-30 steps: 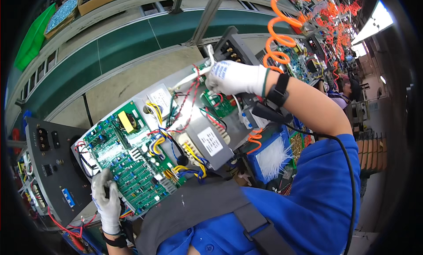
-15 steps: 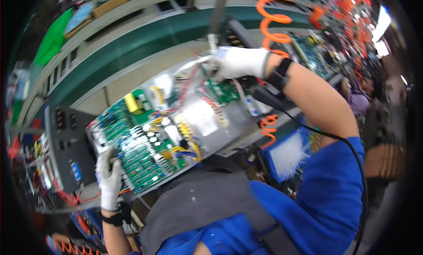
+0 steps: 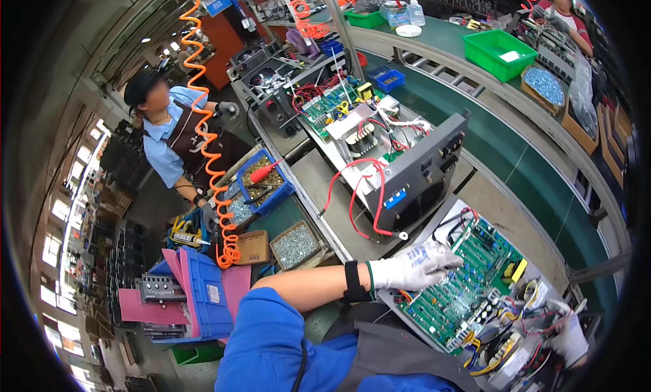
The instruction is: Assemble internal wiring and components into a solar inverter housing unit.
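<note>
A crowded electronics assembly hall, seen from above through a bulging fisheye lens: a green conveyor belt [image 3: 536, 168] curves along the far side, with a green plastic bin [image 3: 498, 52] and a tray of blue parts [image 3: 544, 86] on its ledge, and orange coiled air hoses [image 3: 207, 141] hang from overhead. On the grey tabletop [image 3: 332, 209] stands one open power unit [image 3: 386, 155], its black front panel facing the worker, red wires looping out of it. Nearer, at lower right, lies a second open chassis carrying a large green circuit board [image 3: 461, 290] dense with components, beside yellow and red wiring. The worker wears a blue top and white gloves. The left hand [image 3: 415, 264] rests flat on the near corner of this board, fingers spread rather than gripping, steadying it. The right hand [image 3: 568, 338] sits at the far lower-right edge among the wiring; whether it is closed on anything cannot be told. To the left, blue bins of screws [image 3: 261, 185] and a cardboard box of screws [image 3: 295, 245] sit within reach, and a co-worker in a brown apron [image 3: 173, 138] stands beyond. Judging by the picture, the board is seated and much of the wiring is in, but the chassis has no cover and loose leads remain, so the assembly looks midway.
</note>
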`<state>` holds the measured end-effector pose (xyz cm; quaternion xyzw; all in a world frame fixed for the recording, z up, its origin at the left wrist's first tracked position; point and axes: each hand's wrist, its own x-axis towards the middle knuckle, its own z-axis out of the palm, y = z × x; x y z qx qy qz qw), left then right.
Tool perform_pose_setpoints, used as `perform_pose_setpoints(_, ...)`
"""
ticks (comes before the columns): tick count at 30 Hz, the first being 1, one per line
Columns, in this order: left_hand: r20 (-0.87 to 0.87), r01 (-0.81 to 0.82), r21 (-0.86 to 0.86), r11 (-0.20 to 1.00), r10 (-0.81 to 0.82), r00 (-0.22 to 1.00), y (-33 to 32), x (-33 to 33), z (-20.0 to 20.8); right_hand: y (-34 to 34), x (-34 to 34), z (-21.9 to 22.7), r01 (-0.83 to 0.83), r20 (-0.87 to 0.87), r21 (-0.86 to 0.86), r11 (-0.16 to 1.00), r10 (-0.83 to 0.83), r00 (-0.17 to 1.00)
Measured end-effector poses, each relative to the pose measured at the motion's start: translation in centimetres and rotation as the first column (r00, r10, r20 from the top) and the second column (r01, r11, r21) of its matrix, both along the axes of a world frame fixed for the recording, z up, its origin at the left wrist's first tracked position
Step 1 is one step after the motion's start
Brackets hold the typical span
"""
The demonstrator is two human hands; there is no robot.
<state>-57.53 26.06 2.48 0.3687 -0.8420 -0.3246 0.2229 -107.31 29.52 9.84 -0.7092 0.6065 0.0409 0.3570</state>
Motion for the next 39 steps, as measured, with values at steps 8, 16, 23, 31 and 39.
perform_pose_setpoints(8, -0.131, -0.020, 0.014, 1.000, 0.022, 0.991, 0.3, 0.0, -0.7, 1.4, 1.0, 2.2, -0.254, -0.320, -0.039, 0.967, 0.229, 0.919)
perform_pose_setpoints(16, -0.092, 0.007, 0.068, 0.998, -0.001, 0.996, -0.1, 0.1, -1.0, 1.8, 2.0, 3.1, -0.237, -0.232, -0.082, 0.968, 0.213, 0.949)
perform_pose_setpoints(23, -0.114, 0.013, 0.000, 1.000, -0.013, 0.993, 0.1, 0.0, -1.5, 3.1, 2.9, 2.9, -0.161, -0.319, -0.124, 0.979, 0.114, 0.941)
perform_pose_setpoints(31, -0.113, 0.055, 0.045, 0.997, -0.050, 0.992, 0.0, 0.4, -1.3, 3.5, 3.7, 2.5, -0.165, -0.444, -0.140, 0.976, 0.087, 0.892)
perform_pose_setpoints(39, -0.112, 0.148, -0.074, 0.986, -0.155, 0.982, 0.6, 2.1, -0.9, 3.0, 3.9, 2.6, -0.166, -0.441, -0.138, 0.976, 0.089, 0.893)
